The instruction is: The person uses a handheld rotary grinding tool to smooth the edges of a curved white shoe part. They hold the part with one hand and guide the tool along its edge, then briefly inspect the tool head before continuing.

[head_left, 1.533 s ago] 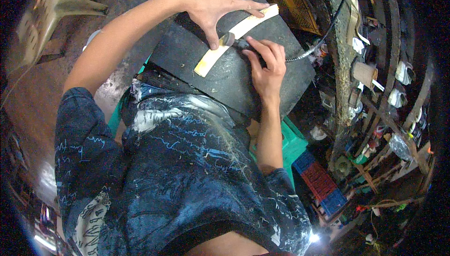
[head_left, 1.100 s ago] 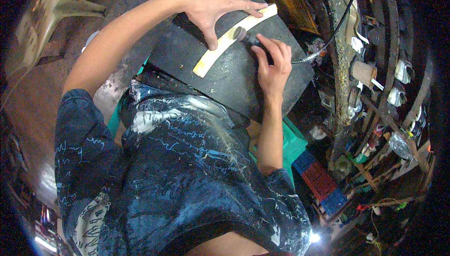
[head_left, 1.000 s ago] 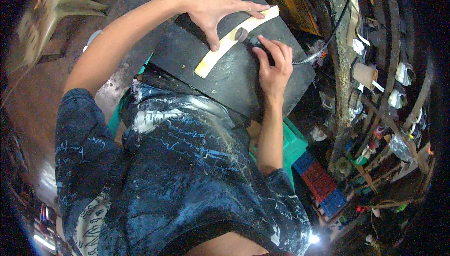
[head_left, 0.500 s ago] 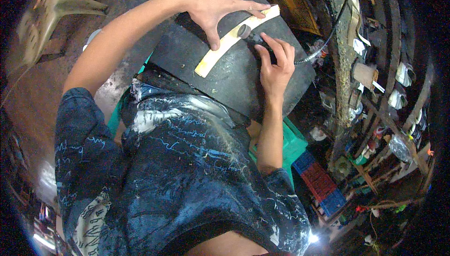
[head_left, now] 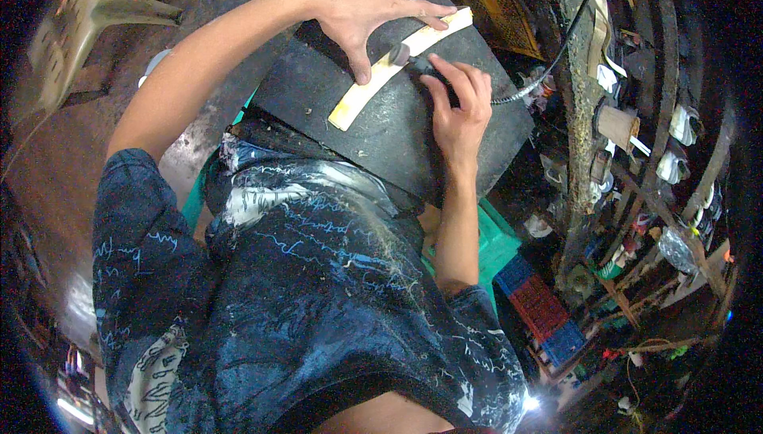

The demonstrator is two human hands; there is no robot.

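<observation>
A curved cream-coloured strip [head_left: 369, 96] lies across the dark board [head_left: 318, 108] before me. Over it my left hand [head_left: 362, 17] is spread open, the thumb on the strip's near part and the fingertips around its far end. My right hand [head_left: 465, 108] is closed around the dark handpiece of a rotary grinder [head_left: 420, 67], mostly hidden by the fingers. Its grey cylindrical head [head_left: 399, 55] rests against or just over the strip's middle, between my left thumb and fingers; contact cannot be made out.
A black cable [head_left: 548, 68] runs from the handpiece up to the right. Wooden racks with shoe-like pieces [head_left: 675, 165] line the right side. A yellow crate [head_left: 493, 5] stands beyond the board, a red-and-blue crate [head_left: 548, 311] at lower right. A beige plastic chair [head_left: 79, 29] is at far left.
My right hand and the grinder have moved a little left and nearer, bringing the grinding head along the strip toward my left thumb. The left hand and strip stay almost still.
</observation>
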